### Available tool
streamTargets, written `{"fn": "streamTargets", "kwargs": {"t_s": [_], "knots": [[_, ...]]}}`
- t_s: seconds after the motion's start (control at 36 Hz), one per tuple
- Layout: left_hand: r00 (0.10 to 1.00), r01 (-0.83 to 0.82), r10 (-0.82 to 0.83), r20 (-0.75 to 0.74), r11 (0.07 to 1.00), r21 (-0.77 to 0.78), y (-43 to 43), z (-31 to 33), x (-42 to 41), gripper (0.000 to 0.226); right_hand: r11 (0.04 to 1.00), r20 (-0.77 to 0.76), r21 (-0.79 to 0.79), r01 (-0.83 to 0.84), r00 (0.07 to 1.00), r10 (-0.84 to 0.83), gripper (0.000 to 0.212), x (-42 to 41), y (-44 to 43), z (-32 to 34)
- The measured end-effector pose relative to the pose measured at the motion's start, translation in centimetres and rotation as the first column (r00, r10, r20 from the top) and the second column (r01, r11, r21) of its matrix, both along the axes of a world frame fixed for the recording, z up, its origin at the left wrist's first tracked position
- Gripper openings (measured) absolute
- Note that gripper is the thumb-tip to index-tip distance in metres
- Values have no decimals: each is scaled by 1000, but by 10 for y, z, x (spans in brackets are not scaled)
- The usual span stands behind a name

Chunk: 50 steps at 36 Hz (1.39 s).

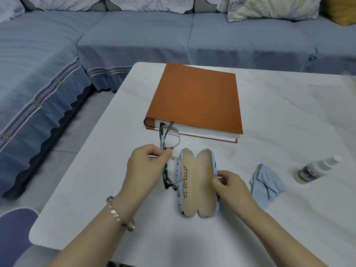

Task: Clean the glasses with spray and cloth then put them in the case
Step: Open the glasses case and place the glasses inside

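The dark-framed glasses [169,139] hang just left of the case, pinched near the bridge by my left hand [148,166], one lens above the fingers and one below. The light blue patterned case [196,182] lies wide open on the white table [269,116], its beige lining facing up. My right hand [229,187] grips the case's right rim, thumb inside on the lining. A crumpled pale blue cloth [266,183] lies right of the case. Further right stands a small white spray bottle [316,169].
A thick orange album [196,99] lies on the table behind the case. A blue-covered sofa [134,35] wraps round the table's far and left sides, with cushions [269,8] at the back. A blue seat [13,234] shows at lower left.
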<state>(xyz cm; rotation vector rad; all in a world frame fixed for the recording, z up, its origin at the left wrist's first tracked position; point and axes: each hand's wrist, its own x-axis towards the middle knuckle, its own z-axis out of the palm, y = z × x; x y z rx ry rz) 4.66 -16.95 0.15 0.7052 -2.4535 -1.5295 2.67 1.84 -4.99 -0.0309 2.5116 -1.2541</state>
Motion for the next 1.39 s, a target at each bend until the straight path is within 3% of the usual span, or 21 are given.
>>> {"fn": "streamTargets", "kwargs": {"t_s": [0.08,0.17,0.28,0.44,0.61,0.83,1.03,1.28,1.39], "knots": [[996,81,-82,-27,996,-25,22,4,5,23,999,-5,-18,-29,1000,29,23,2,0,3],[987,158,-155,36,981,-116,36,-7,8,23,996,2,-78,-39,999,39,9,6,-1,8],[970,232,-189,152,904,-358,35,-32,13,27,999,-47,-38,-28,999,26,16,10,-7,13],[965,250,-177,193,845,-473,37,-48,21,27,1000,-127,6,-26,992,26,21,15,-20,18],[982,148,-99,160,929,-338,41,-55,26,40,999,-114,26,-21,993,24,23,16,-20,20],[982,160,-107,156,908,-387,34,-62,18,33,999,-105,38,-31,994,35,20,17,-21,21],[957,238,-168,234,920,-313,34,-57,17,20,999,-81,30,-19,996,21,24,18,-18,21],[966,95,-98,240,995,25,29,-58,10,20,999,-85,36,-13,996,16,23,19,-20,21],[971,70,-86,223,994,78,29,-61,11,17,999,-70,36,-28,997,30,22,19,-20,21]]}}
